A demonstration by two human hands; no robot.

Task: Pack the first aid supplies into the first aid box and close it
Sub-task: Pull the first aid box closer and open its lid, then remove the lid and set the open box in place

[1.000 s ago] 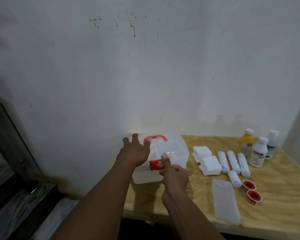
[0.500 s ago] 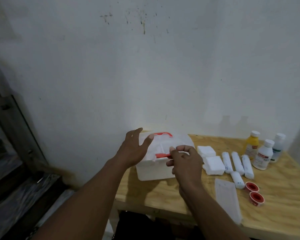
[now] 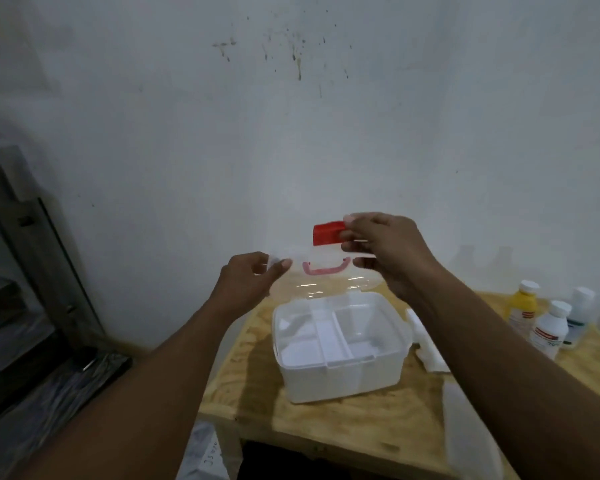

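The white first aid box (image 3: 343,372) stands on the left part of the wooden table (image 3: 326,427), and a clear divided tray shows inside it. Its clear lid (image 3: 323,282) with a red handle is swung up toward the wall. My left hand (image 3: 246,285) grips the lid's left edge. My right hand (image 3: 385,251) pinches the lid's top edge beside the red latch (image 3: 327,233). White gauze pads (image 3: 426,348) lie right of the box, partly behind my right forearm. Three bottles (image 3: 548,327) stand at the far right.
A clear flat plastic piece (image 3: 468,434) lies blurred near the table's front edge at the right. A white stained wall rises straight behind the table. A dark metal frame (image 3: 32,258) and floor lie to the left, below table level.
The latch was released and the lid has swung up from shut to upright. Both hands rose with it, and the view shifted closer and leftward.
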